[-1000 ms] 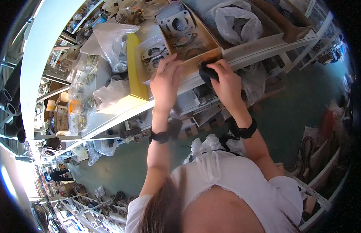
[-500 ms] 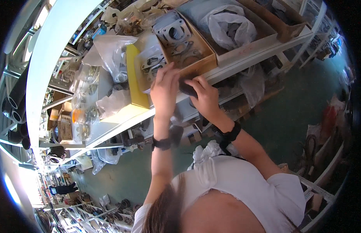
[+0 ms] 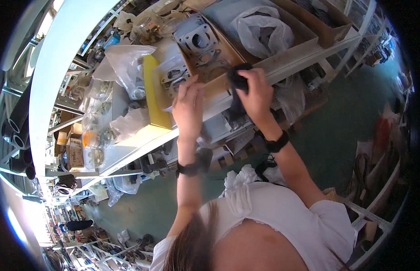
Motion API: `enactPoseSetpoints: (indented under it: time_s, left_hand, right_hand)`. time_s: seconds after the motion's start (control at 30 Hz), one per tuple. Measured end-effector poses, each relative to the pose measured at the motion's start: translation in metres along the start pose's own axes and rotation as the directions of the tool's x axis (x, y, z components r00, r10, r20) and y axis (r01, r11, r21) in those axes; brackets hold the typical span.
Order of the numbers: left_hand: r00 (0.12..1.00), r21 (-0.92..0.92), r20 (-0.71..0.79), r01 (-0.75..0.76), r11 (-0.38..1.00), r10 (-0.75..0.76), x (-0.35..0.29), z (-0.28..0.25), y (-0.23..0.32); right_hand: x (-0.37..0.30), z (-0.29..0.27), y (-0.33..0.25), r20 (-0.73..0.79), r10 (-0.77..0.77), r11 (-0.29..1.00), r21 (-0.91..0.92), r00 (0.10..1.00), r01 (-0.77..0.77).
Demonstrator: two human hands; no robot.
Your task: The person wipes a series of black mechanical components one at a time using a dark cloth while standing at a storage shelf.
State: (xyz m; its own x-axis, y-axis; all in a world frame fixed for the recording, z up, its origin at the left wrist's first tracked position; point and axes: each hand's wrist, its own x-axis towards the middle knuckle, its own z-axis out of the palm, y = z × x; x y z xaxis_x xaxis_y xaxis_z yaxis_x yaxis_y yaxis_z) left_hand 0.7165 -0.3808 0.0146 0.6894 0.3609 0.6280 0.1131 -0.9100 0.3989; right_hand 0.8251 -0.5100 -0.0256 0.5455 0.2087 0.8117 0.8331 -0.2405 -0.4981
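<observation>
My right hand [image 3: 256,97] is closed on a bunched black cloth [image 3: 238,80], held at the front wall of an open cardboard box [image 3: 217,87]. Part of the cloth hangs down over the shelf edge. Inside the box lie metal flange gaskets [image 3: 196,38], stacked at the far end, with thinner ones nearer. My left hand [image 3: 188,110] is at the box's near left corner, its fingers loosely bent and nothing visible in them. Beside it, a clear plastic tray [image 3: 164,92] holds more flat metal gaskets.
A yellow box side [image 3: 156,101] stands left of the tray, near plastic bags [image 3: 128,67] and clear jars [image 3: 95,135]. At the right, a wide box holds a white plastic bag [image 3: 264,34]. The white shelf edge [image 3: 137,151] runs across in front of me, above a lower shelf.
My right hand has moved right, away from my left hand, carrying the black cloth along the box's front wall. My left hand has stayed almost where it was.
</observation>
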Motion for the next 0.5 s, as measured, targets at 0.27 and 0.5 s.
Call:
enactPoseSetpoints:
  time_s: [0.27, 0.5]
  left_hand:
    - [0.998, 0.001, 0.061, -0.003, 1.0, 0.003, 0.001, -0.006, 0.003]
    - [0.974, -0.415, 0.127, 0.223, 0.882, -0.187, 0.0, -0.009, -0.007]
  right_hand:
    - [-0.014, -0.017, 0.001, 0.258, 0.109, 0.993, -0.082, 0.96, -0.091]
    - [-0.026, -0.017, -0.016, 0.096, 0.056, 0.949, 0.303, 0.994, -0.083]
